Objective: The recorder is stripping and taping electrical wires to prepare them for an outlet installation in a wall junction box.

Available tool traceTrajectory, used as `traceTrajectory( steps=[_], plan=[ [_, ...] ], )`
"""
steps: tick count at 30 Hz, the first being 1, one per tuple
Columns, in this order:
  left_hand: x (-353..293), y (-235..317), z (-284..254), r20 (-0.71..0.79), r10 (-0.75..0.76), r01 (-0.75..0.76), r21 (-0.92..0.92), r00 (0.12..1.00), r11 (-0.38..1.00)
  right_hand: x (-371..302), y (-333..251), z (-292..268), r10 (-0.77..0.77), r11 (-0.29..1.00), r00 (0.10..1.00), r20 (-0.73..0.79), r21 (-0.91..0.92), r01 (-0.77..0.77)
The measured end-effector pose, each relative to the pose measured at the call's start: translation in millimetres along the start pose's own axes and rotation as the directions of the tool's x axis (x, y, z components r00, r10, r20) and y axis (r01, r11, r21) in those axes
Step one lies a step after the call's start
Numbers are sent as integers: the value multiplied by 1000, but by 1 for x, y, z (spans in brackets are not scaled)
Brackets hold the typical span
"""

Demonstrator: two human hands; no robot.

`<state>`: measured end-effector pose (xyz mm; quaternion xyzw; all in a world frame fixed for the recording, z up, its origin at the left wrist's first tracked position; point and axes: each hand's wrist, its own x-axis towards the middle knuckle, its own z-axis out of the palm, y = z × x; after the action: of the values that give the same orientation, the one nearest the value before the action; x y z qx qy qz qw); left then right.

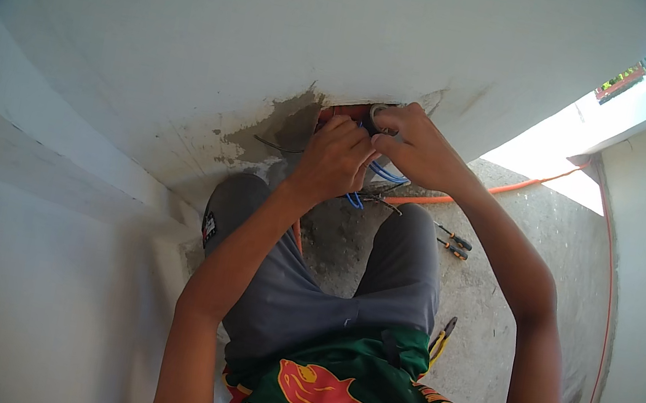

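Note:
At a rough opening low in the wall, my left hand [332, 158] is closed in a pinch on blue wires [386, 174]; its fingertips and the wire ends are mostly hidden. Close against it, my right hand [418, 145] grips a dark roll of tape [373, 119], with the thumb and bent fingers around its ring. Behind both hands, an orange electrical box [345, 110] shows inside the opening. One black wire [277, 145] sticks out leftward past my left hand. More dark wire ends hang below the hands, between my knees.
Two screwdrivers [455, 245] lie on the concrete floor right of my knee. Yellow-handled pliers [443, 339] rest beside my hip. An orange conduit [505, 187] runs across the floor toward the bright doorway. A side wall [35, 239] stands close on my left.

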<state>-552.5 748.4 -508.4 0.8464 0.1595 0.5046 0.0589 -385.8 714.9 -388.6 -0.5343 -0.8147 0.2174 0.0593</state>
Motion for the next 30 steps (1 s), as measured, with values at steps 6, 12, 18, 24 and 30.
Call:
traceTrajectory(
  steps=[6,12,18,24,30],
  plan=[
    [9,3,13,-138,-9,15,41,990,999,-22,-15,42,237,905,743,-626,419,65],
    [12,2,3,-195,-171,141,-159,966,977,-29,-50,48,-22,994,728,-685,63,90],
    [13,14,-6,-66,-644,512,-547,763,662,-29,-16,71,19,998,674,-739,58,35],
    [29,27,-37,-30,-415,378,-358,909,854,-15,-9,75,4,987,657,-754,109,119],
    [46,31,-31,16,-401,385,-318,916,866,-27,-2,69,-96,983,610,-786,23,184]
  ],
)
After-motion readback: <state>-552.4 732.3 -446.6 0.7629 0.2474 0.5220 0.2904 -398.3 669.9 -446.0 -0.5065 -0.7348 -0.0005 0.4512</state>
